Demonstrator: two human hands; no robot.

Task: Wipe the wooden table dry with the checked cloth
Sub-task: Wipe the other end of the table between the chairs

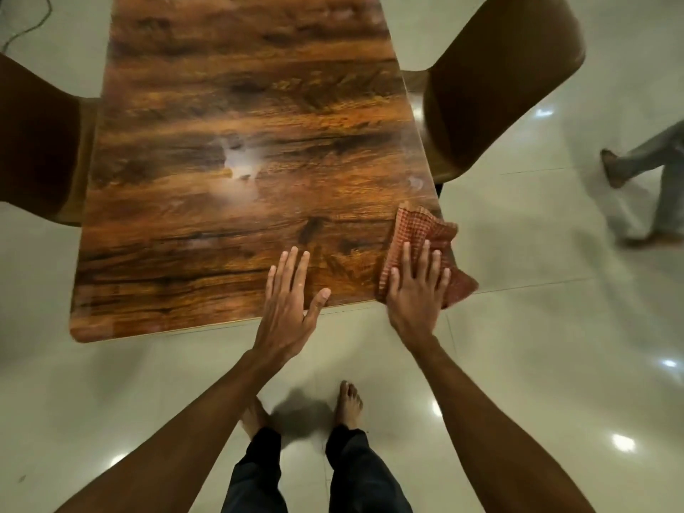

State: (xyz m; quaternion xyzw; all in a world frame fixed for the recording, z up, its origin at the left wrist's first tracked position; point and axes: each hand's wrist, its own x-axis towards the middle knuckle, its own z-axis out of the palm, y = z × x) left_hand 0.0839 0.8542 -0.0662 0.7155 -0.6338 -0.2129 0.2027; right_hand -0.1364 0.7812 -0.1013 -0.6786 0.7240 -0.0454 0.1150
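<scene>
The wooden table (207, 201) has a dark grained, glossy top and stretches away from me. A red checked cloth (422, 231) lies crumpled on its near right corner, partly hanging over the edge. My right hand (416, 290) presses flat on the cloth with fingers spread. My left hand (290, 301) rests flat and bare on the table's near edge, just left of the cloth, holding nothing. A pale wet or glaring patch (240, 168) shows in the middle of the top.
A brown chair (507, 79) stands tucked at the table's right side and another chair (37, 142) at its left. Another person's legs (651, 187) are on the tiled floor at the far right. My bare feet stand below the near edge.
</scene>
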